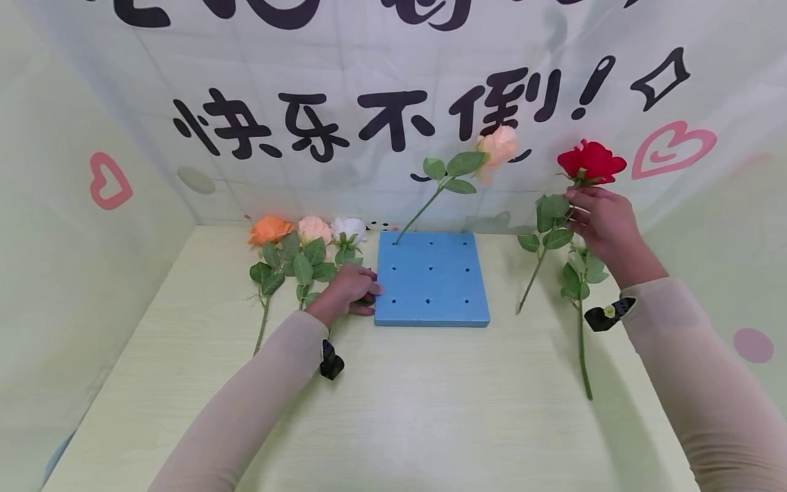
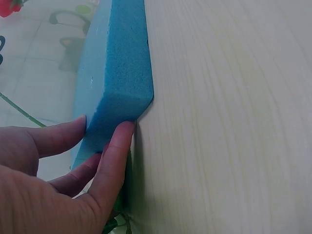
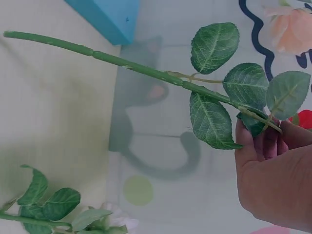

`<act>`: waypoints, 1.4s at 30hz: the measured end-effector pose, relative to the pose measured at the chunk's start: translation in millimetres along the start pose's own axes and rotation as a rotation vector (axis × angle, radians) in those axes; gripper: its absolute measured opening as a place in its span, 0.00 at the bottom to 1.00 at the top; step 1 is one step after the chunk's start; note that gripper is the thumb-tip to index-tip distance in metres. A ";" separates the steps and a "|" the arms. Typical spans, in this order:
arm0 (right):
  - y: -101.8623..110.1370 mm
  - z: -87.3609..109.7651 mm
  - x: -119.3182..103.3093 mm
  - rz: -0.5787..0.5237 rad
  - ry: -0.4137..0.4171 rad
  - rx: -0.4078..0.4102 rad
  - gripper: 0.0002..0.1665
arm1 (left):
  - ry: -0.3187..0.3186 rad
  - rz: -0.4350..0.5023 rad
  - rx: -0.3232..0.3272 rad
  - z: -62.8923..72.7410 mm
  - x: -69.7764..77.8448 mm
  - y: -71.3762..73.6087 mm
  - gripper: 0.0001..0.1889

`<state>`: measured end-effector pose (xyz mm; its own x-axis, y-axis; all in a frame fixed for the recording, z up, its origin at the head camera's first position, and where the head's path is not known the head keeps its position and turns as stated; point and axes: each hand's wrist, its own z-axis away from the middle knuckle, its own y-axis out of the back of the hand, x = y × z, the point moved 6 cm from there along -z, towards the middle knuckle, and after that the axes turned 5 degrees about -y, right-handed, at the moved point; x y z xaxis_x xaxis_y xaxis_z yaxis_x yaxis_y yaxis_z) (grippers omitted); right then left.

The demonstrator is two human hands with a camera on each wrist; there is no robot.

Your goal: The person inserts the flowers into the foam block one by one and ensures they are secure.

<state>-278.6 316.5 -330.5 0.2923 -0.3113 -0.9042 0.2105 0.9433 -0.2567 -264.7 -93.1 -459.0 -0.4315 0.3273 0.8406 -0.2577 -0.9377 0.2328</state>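
My right hand [image 1: 599, 215] holds a red rose [image 1: 591, 162] by its stem, just under the bloom. Its leafy green stem [image 3: 134, 66] slants down above the table, the lower end free. At the left edge of a blue foam block [image 1: 430, 287] with rows of small holes, my left hand [image 1: 352, 290] grips the side, one fingertip on the top face and another low on the side, near the table. A pale peach rose [image 1: 499, 147] stands tilted to the right, its stem in a back-left hole of the block.
Left of the block lie an orange rose [image 1: 270, 230], a pink rose [image 1: 314, 229] and a white rose [image 1: 348, 229]. Another leafy stem [image 1: 583, 328] lies on the table under my right forearm. A printed cloth backdrop [image 1: 295, 191] rises behind the table [image 1: 430, 396].
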 end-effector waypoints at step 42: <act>-69.2 -12.4 -5.7 -0.523 0.177 -0.009 0.09 | -0.014 0.011 -0.013 0.6 -0.2 -0.2 0.27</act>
<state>-306.4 254.5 -311.8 -0.0106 -0.7151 -0.6990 0.2772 0.6695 -0.6891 -264.0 -93.0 -458.9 -0.4225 0.3156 0.8497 -0.2646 -0.9395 0.2174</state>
